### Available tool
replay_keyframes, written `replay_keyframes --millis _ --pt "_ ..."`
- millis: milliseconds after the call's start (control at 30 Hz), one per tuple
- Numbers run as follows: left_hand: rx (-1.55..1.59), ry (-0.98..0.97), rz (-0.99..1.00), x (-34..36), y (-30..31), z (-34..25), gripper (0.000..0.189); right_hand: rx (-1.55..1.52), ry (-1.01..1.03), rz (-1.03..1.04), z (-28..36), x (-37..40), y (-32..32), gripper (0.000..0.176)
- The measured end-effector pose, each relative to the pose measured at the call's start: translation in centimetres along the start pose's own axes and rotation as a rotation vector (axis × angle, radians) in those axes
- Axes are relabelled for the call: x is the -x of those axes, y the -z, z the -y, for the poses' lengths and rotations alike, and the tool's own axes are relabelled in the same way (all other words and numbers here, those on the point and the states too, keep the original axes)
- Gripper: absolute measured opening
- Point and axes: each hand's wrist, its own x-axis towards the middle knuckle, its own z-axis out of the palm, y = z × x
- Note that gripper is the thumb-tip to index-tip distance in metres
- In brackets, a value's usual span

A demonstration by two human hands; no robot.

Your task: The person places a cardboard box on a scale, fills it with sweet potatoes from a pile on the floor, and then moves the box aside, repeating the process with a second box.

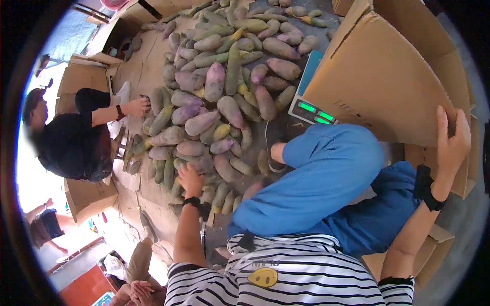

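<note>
A large heap of long purple and green radishes (214, 80) lies on the floor in front of me. My left hand (190, 180) is at the near side of the heap, fingers apart over the radishes; no radish is visibly gripped in it. On the right, my right hand (453, 137) grips the upper edge of a cardboard box (377, 76), fingers over the rim. The box rests on a digital scale (312, 113) with green lit displays. What the box holds is hidden behind its wall.
Across the heap on the left, a person in black (76, 137) reaches a hand (136, 107) to the radishes. Another person's clasped hands (142, 292) show at bottom left. An open cardboard box (88, 199) stands behind the person in black.
</note>
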Motion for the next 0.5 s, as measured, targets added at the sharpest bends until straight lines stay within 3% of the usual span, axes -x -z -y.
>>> replay_keyframes --millis 33,100,333,400,433,500 --pt "0.0 0.003 0.008 -0.4 -0.7 1.3 0.067 -0.022 -0.051 0.05 0.2 -0.1 0.3 0.04" --pt "0.29 0.017 0.102 -1.1 -1.6 3.2 0.066 -0.041 -0.099 0.103 0.2 -0.2 0.2 0.042" --pt "0.162 0.003 0.426 -1.6 -1.0 3.1 0.066 0.096 -0.024 0.004 -1.1 0.2 -0.5 0.049" --pt "0.474 0.14 0.515 -0.3 -2.5 3.2 0.066 0.095 -0.041 0.0 -0.7 0.2 -0.4 0.048" --pt "0.528 0.062 0.351 0.8 -3.0 3.0 0.065 0.096 -0.019 -0.037 -0.5 0.1 -0.5 0.047" --pt "0.638 0.157 0.419 1.9 -3.6 2.6 0.063 0.101 0.002 -0.077 0.1 0.0 -0.3 0.045"
